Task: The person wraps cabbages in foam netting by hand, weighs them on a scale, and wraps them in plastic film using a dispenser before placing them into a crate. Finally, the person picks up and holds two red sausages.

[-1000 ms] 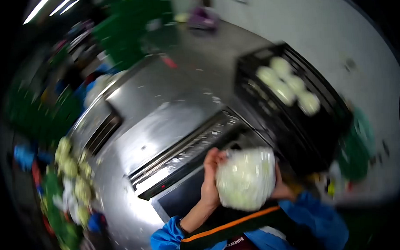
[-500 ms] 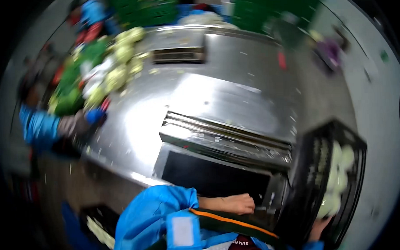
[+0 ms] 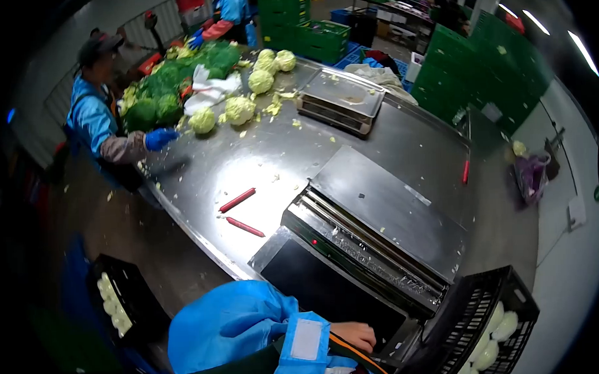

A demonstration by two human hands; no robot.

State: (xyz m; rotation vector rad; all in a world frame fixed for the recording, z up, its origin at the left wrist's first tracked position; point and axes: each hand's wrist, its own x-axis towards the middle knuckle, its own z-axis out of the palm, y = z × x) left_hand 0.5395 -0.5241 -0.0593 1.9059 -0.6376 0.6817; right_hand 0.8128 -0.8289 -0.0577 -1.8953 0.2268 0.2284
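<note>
Left hand [image 3: 355,335] at 6 o'clock in the view, at the end of a blue sleeve [image 3: 241,321]. Fingers curled in narrow, a loose fist, knuckles up. The hand rests on the near edge of the black plate [image 3: 316,288] of the film wrapping machine [image 3: 386,217]. Nothing shows in the grip, though the underside of the fingers is hidden, so I cannot be sure. Right hand out of view.

From the hand:
- Black plate runs off toward 11 o'clock, bare and dark, touching the hand.
- Film roller bar [image 3: 368,250] at 12 o'clock, just beyond the plate.
- Black crate [image 3: 507,282] at 3 o'clock, just beside the machine, with pale wrapped cabbages [image 3: 497,324] inside.

On the steel table [image 3: 403,137]:
- Two red sticks [image 3: 237,200] at 10 o'clock of the machine, lying near each other but apart.
- Flat scale [image 3: 339,100] at 12 o'clock, well apart from the hand.
- Loose cabbage heads [image 3: 239,110] and leaf scraps at 11 o'clock, beside a heap of dark green vegetables [image 3: 170,79].
- Red marker [image 3: 466,171] near the far right edge.

A co-worker in blue stands at 10 o'clock, blue-gloved hand [image 3: 159,138] at the table rim. Second black crate [image 3: 122,305] on the floor at 8 o'clock, holding pale heads. Green crates [image 3: 493,55] stacked at 1 o'clock.
</note>
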